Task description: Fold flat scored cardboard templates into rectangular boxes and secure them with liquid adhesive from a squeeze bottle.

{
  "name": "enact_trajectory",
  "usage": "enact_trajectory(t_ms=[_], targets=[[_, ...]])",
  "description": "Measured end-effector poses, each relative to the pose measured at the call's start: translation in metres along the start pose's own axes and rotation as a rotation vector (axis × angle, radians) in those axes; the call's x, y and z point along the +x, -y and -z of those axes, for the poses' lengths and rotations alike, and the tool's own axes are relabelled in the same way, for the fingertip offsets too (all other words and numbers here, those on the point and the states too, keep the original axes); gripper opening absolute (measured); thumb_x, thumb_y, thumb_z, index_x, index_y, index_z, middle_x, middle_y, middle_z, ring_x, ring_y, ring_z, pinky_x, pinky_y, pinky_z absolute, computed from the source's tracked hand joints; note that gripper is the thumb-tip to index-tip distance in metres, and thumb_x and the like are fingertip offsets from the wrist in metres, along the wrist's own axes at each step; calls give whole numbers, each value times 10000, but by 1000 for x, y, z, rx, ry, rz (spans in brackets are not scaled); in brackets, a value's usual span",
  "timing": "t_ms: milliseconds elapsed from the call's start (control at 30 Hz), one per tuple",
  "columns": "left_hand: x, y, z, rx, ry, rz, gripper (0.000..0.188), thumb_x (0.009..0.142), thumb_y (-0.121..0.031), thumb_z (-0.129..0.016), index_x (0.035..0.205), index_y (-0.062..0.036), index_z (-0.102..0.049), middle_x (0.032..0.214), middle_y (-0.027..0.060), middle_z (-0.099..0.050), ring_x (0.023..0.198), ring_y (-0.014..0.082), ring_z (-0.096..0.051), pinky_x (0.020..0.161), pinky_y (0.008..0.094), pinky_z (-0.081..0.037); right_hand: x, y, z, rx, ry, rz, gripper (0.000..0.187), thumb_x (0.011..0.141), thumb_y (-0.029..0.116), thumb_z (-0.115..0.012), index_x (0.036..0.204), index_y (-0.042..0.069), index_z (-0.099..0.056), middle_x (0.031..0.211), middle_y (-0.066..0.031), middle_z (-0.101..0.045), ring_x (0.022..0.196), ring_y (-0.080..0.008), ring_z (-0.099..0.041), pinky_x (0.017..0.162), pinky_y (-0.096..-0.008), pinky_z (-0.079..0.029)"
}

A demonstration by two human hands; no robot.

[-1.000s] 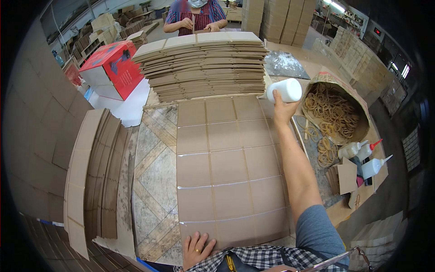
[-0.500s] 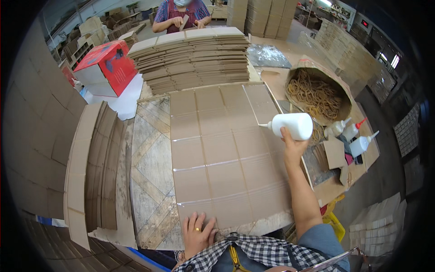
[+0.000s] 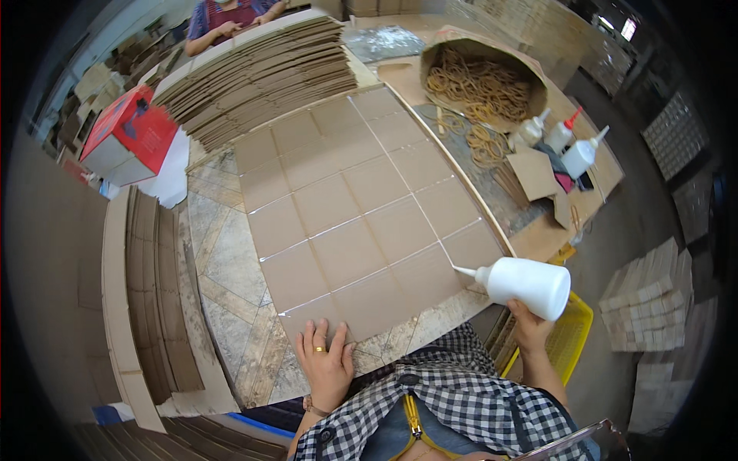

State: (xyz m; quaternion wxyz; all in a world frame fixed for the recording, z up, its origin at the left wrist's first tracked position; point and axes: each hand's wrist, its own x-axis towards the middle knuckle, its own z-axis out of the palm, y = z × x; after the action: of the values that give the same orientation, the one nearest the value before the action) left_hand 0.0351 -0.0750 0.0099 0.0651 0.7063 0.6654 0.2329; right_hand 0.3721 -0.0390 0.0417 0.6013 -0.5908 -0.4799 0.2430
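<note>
In my right hand (image 3: 530, 329) is a white squeeze bottle (image 3: 530, 287) of glue, tipped on its side with its thin nozzle pointing left. The nozzle tip is at the near right part of a brown cardboard sheet (image 3: 338, 261), at the end of a white glue line (image 3: 400, 175) that runs back to the far edge. Crosswise glue lines and folds divide the sheet into rectangles. My left hand (image 3: 326, 361), with a ring on one finger, lies flat with fingers spread at the sheet's near left edge. Beneath the sheet is a worn patterned board (image 3: 219, 253).
Cardboard stacks stand behind (image 3: 254, 81) and at left (image 3: 157, 300). A red and white box (image 3: 131, 138) sits far left. At right are a sack of rubber bands (image 3: 484, 84), several glue bottles (image 3: 578, 157) and a yellow basket (image 3: 567, 346). Another person (image 3: 227, 23) works beyond.
My right hand has drawn the bottle toward me, extending the white glue line from the far part of the sheet to its near part. The view has shifted; my left hand stays at the near edge.
</note>
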Motion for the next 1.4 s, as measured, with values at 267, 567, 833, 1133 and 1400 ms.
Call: enact_trajectory(t_ms=[267, 567, 833, 1133, 1400], targets=[[-2, 1, -1, 25, -10, -17, 346, 817, -214, -639, 1146, -109, -635, 1223, 195, -527, 1201, 414, -417, 1013, 572, -277, 4, 22, 30, 213, -46, 11, 575, 752, 50, -745, 1252, 7, -463, 1133, -100, -583, 1040, -217, -578, 888, -372, -480], [2, 3, 3, 20, -31, -23, 366, 783, -239, -674, 1129, -122, -643, 1195, 178, -549, 1165, 394, -453, 979, 563, -320, 136, 56, -148, 633, -27, -125, 401, 843, 127, -656, 1196, 15, -502, 1079, -114, -590, 936, -231, -627, 646, -379, -604], [-5, 10, -7, 17, -8, 43, 434, 714, -292, -747, 1131, -220, -652, 1201, 123, -557, 1181, 353, -468, 986, 541, -325, 204, 10, -350, 575, 85, -75, 538, 761, 183, -774, 1195, 29, -496, 1068, -108, -589, 923, -204, -619, 615, -331, -582], [-6, 8, 0, -37, 78, 131, 360, 844, -312, -613, 1203, -290, -616, 1290, 56, -478, 1258, 292, -401, 1047, 520, -259, 245, -19, -457, 458, -49, 271, 812, 681, 121, -838, 1300, 7, -325, 1239, -157, -470, 1128, -270, -500, 939, -384, -454], [-14, 14, -7, -2, 124, 122, 364, 884, -312, -539, 1244, -307, -588, 1310, 60, -464, 1282, 273, -378, 1069, 510, -226, 258, -14, -466, 414, -48, 357, 762, 659, 219, -851, 1226, -14, -397, 1198, -190, -513, 1111, -312, -520, 943, -422, -422]])
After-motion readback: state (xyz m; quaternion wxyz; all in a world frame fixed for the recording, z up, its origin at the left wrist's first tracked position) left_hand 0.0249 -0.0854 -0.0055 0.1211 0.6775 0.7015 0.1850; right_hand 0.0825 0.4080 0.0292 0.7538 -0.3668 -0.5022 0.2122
